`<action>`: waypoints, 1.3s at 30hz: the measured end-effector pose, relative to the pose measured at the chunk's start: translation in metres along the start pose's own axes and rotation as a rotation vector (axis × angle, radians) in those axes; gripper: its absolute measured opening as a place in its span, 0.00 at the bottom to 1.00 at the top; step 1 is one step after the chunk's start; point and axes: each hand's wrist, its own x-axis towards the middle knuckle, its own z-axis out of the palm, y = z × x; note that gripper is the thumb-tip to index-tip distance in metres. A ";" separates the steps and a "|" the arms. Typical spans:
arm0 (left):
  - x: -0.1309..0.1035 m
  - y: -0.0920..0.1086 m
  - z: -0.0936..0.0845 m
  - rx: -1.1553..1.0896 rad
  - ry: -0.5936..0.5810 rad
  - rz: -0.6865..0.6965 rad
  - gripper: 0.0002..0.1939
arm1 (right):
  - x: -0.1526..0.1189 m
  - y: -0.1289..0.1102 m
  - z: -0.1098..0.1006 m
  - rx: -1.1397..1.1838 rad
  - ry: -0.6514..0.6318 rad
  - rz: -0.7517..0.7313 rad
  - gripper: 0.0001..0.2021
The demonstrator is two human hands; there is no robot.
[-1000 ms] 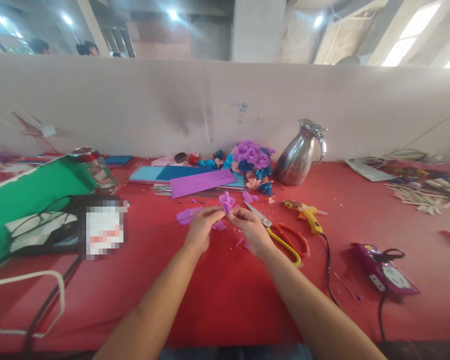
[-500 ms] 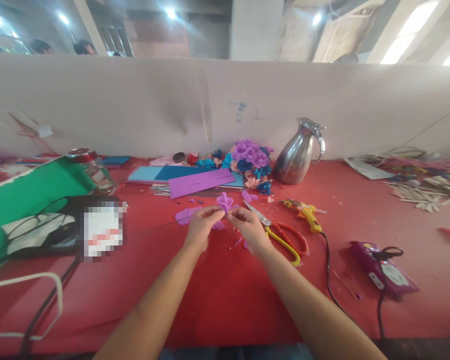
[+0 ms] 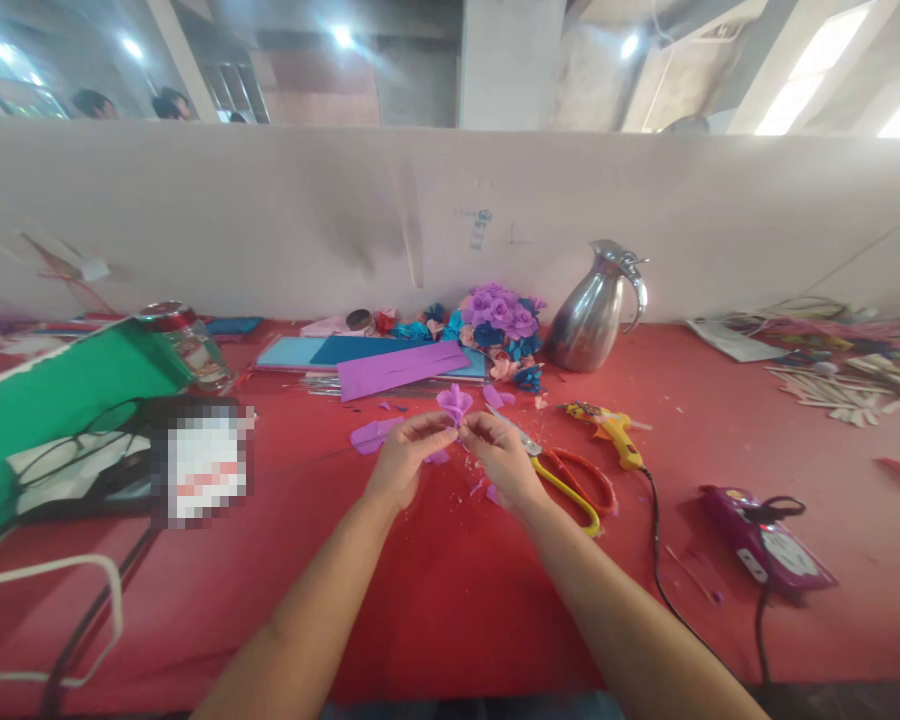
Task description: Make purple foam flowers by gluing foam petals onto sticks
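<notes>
Between my fingertips a small purple paper flower stands upright, its petals spread above my hands. My left hand pinches its base from the left; my right hand pinches the same base from the right. Purple crepe paper pieces lie to the left, partly behind my left hand. Just right of my right hand are scissors with red and yellow handles, their blades partly covered by the hand. Behind the flower, a purple paper strip rests on blue sheets.
A bunch of paper flowers sits beside a steel jug near the partition. On the right lie a yellow glue gun with a black cord and a purple power box. A glass jar stands left, by a green board.
The flower has turned slightly in my fingers and sits a little further right. Both hands keep their pinch at its base. The camera view has tipped slightly upward.
</notes>
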 end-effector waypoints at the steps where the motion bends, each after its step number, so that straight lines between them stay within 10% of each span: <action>1: 0.001 0.000 -0.001 -0.018 -0.010 0.006 0.10 | 0.000 0.000 0.000 0.006 -0.020 -0.009 0.13; 28: 0.006 -0.006 -0.009 0.099 0.003 0.085 0.05 | 0.005 0.005 -0.006 -0.182 -0.056 -0.124 0.07; 39: 0.004 -0.003 -0.004 0.083 -0.030 0.113 0.06 | -0.015 -0.016 0.004 -0.443 0.168 -0.577 0.04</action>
